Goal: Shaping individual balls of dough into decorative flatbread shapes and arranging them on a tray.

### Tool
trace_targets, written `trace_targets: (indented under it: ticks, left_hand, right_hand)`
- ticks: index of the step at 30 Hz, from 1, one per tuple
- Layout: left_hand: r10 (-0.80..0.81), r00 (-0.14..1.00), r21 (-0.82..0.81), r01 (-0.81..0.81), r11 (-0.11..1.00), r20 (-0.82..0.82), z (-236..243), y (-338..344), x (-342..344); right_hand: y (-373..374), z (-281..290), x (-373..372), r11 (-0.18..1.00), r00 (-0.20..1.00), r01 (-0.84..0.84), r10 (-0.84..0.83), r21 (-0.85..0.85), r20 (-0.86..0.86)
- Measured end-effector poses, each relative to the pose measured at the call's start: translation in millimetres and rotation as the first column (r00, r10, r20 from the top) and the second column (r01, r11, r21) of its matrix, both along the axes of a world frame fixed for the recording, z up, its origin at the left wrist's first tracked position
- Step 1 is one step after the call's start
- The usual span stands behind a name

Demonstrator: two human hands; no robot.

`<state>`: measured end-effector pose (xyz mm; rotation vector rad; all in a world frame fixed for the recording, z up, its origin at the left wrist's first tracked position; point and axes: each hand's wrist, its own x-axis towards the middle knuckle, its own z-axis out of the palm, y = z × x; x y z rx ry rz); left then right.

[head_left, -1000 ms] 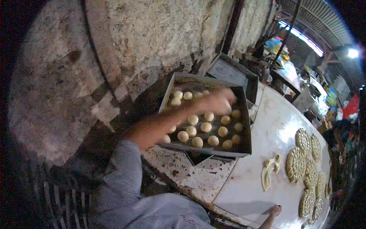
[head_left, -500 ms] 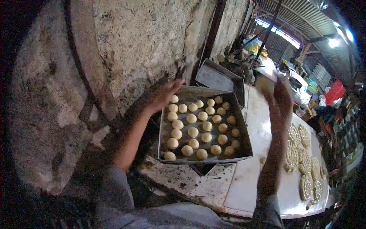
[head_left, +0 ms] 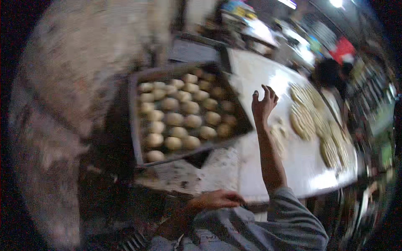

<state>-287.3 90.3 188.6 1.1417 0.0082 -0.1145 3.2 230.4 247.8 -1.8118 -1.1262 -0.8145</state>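
Observation:
My right hand [head_left: 264, 104] hovers over the white tabletop [head_left: 251, 175], its thumb and bent fingers apart and nothing between them. Small pale dough pieces [head_left: 278, 134] lie just beside its wrist. Low in the view, in front of my grey shirt, my left hand [head_left: 217, 199] is held sideways by the table's near edge. Its fingers look stretched out and hold nothing that I can see, though motion smears them. To the left, a deep metal tray [head_left: 136, 125] holds several rows of round dough balls [head_left: 191, 107]; neither hand touches it.
Coiled or ridged flat dough pieces [head_left: 302, 121] lie on the table's right side. Behind the dough tray stands another metal tray [head_left: 194, 51]. A rough wall [head_left: 96, 62] rises at the left. Someone with dark hair [head_left: 328, 73] is beyond the table, and a red item [head_left: 343, 51] shows farther back.
My view has swung right. My left hand has left the tray's far left corner and come back toward my body. My right hand has come lower; a pale blurred shape beside it is gone.

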Motion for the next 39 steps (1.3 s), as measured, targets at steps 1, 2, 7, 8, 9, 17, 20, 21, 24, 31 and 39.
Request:
trace_targets:
  ticks: [1, 2, 7, 8, 9, 17, 20, 21, 24, 31, 39]
  left_hand:
    - [-0.095, 0.995, -0.022, 0.095, 0.995, 0.003, -4, -15, 27]
    - [-0.069, 0.990, 0.186, 0.092, 0.978, -0.126, -5, -24, 58]
    - [0.189, 0.970, 0.734, -0.242, 0.634, 0.156, -137, -53, 210]
    - [0.369, 0.919, 0.723, -0.347, 0.597, 0.137, -157, -48, 229]
    - [0.500, 0.854, 0.742, -0.429, 0.516, 0.146, -167, -32, 260]
    - [0.545, 0.686, 0.873, -0.429, -0.234, 0.483, -151, 49, 469]
    - [0.818, 0.575, 0.869, -0.389, 0.307, -0.031, -128, 49, 480]
    - [0.813, 0.580, 0.862, -0.392, 0.323, -0.041, -132, 55, 470]
    - [0.906, 0.407, 0.855, -0.506, 0.115, 0.119, -160, 67, 411]
    - [0.983, 0.119, 0.646, -0.741, 0.181, -0.139, -160, -20, 254]
    - [0.883, 0.396, 0.112, -0.894, 0.433, -0.252, -122, -113, 202]
  right_hand:
    - [-45, -28, 49, 0.992, 0.989, 0.110, -0.115, -0.061, -0.095]
    - [-102, -68, 101, 0.971, 0.973, 0.229, -0.230, -0.065, -0.015]
    - [-446, -260, 241, 0.769, 0.661, 0.583, -0.636, -0.262, -0.397]
    - [-449, -253, 225, 0.748, 0.569, 0.618, -0.638, -0.241, -0.519]
    - [-437, -233, 211, 0.807, 0.517, 0.558, -0.519, -0.192, -0.681]
    - [-392, -214, 226, 0.826, 0.785, 0.253, -0.479, -0.504, -0.392]
    - [-344, -200, 212, 0.893, 0.842, 0.027, -0.262, -0.449, -0.472]
    - [-318, -198, 207, 0.892, 0.854, -0.044, -0.200, -0.450, -0.480]
    - [-248, -208, 185, 0.843, 0.935, -0.092, -0.110, -0.530, -0.336]
    - [-215, -213, 193, 0.823, 0.973, -0.077, -0.061, -0.563, -0.222]
    - [-255, -216, 216, 0.921, 0.785, -0.256, 0.021, -0.293, -0.619]
